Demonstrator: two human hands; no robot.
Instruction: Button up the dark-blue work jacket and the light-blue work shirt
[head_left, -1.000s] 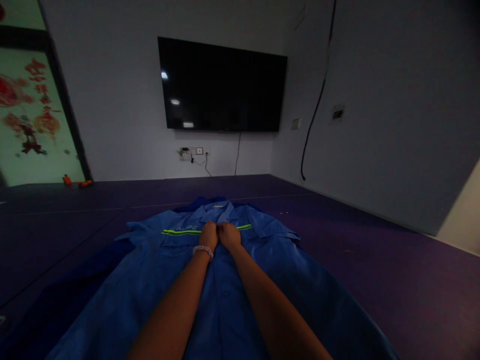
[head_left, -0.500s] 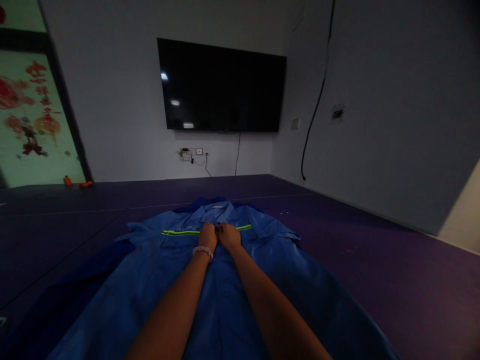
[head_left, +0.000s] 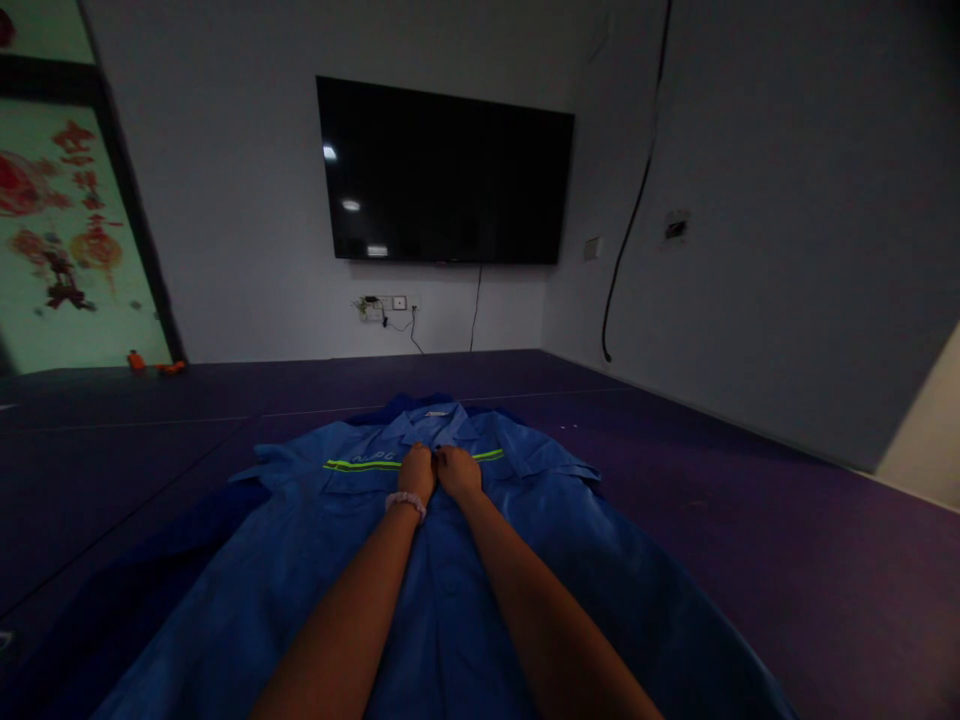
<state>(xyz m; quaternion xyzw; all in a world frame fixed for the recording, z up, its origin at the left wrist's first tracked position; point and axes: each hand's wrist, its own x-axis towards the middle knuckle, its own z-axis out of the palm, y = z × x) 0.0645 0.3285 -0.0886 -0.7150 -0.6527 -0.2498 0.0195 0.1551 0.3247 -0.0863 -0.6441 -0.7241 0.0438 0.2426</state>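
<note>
A blue short-sleeved work shirt [head_left: 300,560] lies spread out, collar away from me, with a yellow-green stripe [head_left: 364,465] across its chest. My left hand [head_left: 418,473], a pale scrunchie [head_left: 406,505] round its wrist, is closed on the front placket just below the collar [head_left: 431,425]. Right beside it, my right hand [head_left: 458,472] is closed on the same placket, fingertips nearly touching the left ones. Whatever button or buttonhole lies between the fingers is hidden. Lower on the placket a button [head_left: 450,588] shows. Darker blue cloth [head_left: 150,550] sticks out from under the shirt.
The shirt lies on a purple surface [head_left: 712,500] with thin seams. On the far wall hangs a dark television [head_left: 450,180], with sockets and cables [head_left: 386,305] below it. A black cable [head_left: 630,230] dangles at the right wall. Small orange objects [head_left: 154,364] lie by the door at left.
Almost nothing differs. Both hands stay at the same place on the placket, with at most a slight shift of the fingers.
</note>
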